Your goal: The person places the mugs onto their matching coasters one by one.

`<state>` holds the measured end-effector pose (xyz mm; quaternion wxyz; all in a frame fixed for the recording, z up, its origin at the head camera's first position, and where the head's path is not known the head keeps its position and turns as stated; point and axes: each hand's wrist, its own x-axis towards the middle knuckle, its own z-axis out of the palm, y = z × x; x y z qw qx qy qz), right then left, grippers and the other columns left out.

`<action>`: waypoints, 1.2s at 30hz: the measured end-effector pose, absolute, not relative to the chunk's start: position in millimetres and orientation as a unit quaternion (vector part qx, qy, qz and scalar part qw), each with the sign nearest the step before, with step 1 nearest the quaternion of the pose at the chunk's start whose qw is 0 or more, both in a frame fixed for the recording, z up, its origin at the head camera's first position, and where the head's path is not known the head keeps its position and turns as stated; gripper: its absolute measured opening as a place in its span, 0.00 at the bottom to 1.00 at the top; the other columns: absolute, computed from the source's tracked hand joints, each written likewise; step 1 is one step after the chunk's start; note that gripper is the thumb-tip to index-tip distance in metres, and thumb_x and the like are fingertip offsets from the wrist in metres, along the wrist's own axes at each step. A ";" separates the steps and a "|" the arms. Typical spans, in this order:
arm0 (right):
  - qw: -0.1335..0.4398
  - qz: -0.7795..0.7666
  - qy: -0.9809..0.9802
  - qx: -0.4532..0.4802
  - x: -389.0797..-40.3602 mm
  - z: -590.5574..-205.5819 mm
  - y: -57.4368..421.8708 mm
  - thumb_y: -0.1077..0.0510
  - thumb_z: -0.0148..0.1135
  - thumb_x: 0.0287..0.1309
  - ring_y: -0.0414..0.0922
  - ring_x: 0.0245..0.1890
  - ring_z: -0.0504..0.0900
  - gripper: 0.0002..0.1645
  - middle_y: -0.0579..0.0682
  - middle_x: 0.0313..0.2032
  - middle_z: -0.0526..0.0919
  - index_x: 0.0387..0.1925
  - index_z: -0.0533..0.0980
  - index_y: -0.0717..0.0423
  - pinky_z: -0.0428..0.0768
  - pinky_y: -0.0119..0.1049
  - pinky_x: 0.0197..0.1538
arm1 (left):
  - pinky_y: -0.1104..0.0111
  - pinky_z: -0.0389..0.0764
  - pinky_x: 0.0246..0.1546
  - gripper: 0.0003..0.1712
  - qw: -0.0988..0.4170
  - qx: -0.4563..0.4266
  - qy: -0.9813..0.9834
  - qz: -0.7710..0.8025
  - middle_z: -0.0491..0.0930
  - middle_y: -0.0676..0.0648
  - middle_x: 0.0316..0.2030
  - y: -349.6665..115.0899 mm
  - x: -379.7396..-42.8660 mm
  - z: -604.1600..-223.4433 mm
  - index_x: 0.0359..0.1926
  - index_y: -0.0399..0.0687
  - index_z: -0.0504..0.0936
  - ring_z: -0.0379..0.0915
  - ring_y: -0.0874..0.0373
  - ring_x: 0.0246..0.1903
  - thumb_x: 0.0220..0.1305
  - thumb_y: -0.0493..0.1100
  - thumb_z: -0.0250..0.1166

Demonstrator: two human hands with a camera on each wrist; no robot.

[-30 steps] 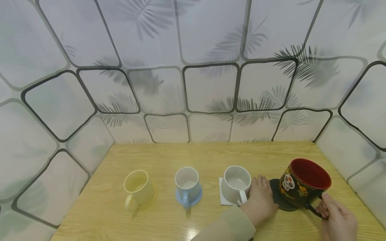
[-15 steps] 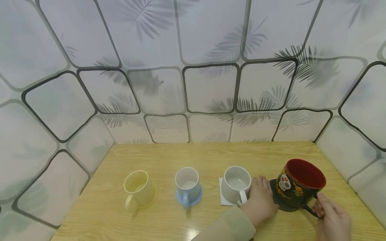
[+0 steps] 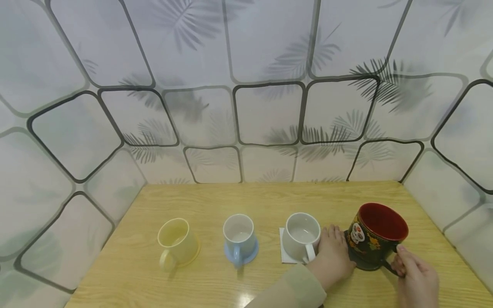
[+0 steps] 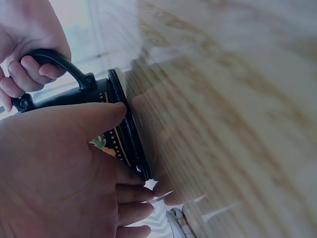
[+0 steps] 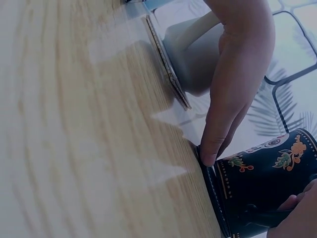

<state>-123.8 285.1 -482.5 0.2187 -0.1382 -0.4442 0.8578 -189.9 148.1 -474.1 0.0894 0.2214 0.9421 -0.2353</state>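
My right hand (image 3: 419, 273) grips the dark handle of a large black mug (image 3: 371, 244) with a red inside, a skull and orange flowers. The mug sits on a round black coaster (image 4: 132, 139) at the table's right side. My left hand (image 3: 333, 256) rests on the table between this mug and a white mug (image 3: 302, 235), its fingers stretched forward. In the left wrist view the left thumb touches the coaster's edge. The right wrist view shows that thumb at the coaster's rim too. The white mug stands on a square white coaster (image 3: 286, 256).
Left of the white mug, a pale blue mug (image 3: 239, 241) stands on a blue coaster (image 3: 254, 253). Further left, a yellow mug (image 3: 179, 244) is on a yellow coaster (image 3: 196, 253). A patterned curtain (image 3: 265, 111) encloses the wooden table (image 3: 215, 286) behind and at the sides.
The right hand has moved the black mug leftward, so that it now covers most of the black coaster. The left hand has stayed in place.
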 end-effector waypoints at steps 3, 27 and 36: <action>0.214 0.857 -0.450 -0.134 -122.5 -483.5 284.9 0.69 0.55 0.77 0.48 0.24 0.54 0.27 0.47 0.15 0.68 0.16 0.76 0.64 0.66 0.33 0.29 | 0.70 0.55 0.83 0.47 0.087 0.221 0.942 -0.237 0.52 0.65 0.83 148.0 -189.1 -473.7 0.83 0.74 0.52 0.47 0.69 0.83 0.71 0.84 0.38; 0.173 0.841 -0.494 -0.134 -119.5 -485.4 285.1 0.64 0.56 0.78 0.43 0.22 0.66 0.28 0.48 0.15 0.67 0.15 0.72 0.63 0.57 0.40 0.31 | 0.69 0.55 0.83 0.46 0.085 0.221 0.942 -0.238 0.51 0.66 0.83 148.3 -187.4 -472.2 0.83 0.75 0.52 0.46 0.69 0.83 0.71 0.83 0.38; 0.156 0.830 -0.514 -0.152 -117.6 -480.5 283.1 0.62 0.56 0.79 0.42 0.23 0.67 0.29 0.46 0.16 0.67 0.15 0.72 0.61 0.61 0.38 0.30 | 0.69 0.55 0.83 0.47 0.082 0.221 0.943 -0.236 0.52 0.65 0.83 148.5 -188.7 -475.7 0.83 0.74 0.53 0.46 0.68 0.83 0.71 0.83 0.38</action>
